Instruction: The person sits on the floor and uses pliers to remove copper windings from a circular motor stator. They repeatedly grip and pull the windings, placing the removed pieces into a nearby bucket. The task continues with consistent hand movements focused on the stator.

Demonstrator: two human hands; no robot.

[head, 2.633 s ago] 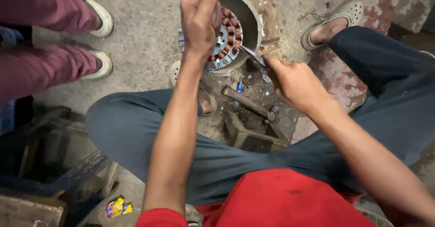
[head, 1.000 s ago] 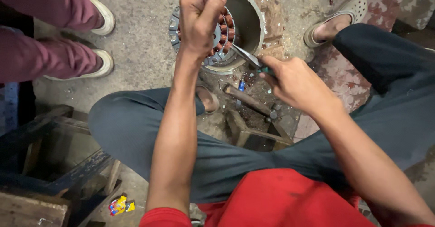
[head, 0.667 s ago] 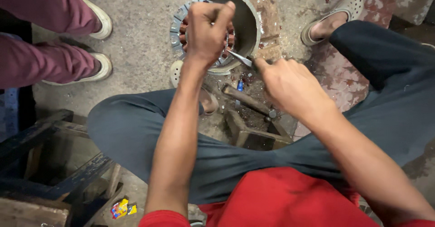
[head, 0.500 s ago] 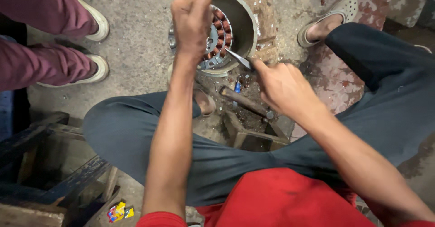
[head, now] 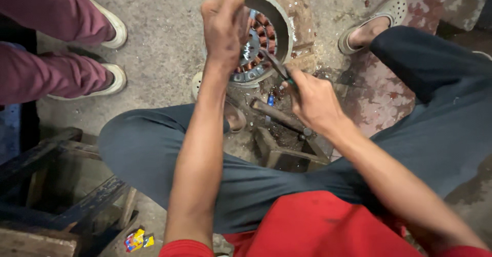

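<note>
Head view, looking down: a round metal stator (head: 259, 44) with copper coils stands tilted on a concrete floor (head: 159, 41) between the seated person's feet, its open face turned toward them. It looks heavy, stiff and sharp-edged, best held by the rim. Left hand (head: 224, 23) is fisted over that rim. Right hand (head: 315, 100), fingers closed, holds pliers (head: 277, 67), whose long axis slants up-left into the coils.
</note>
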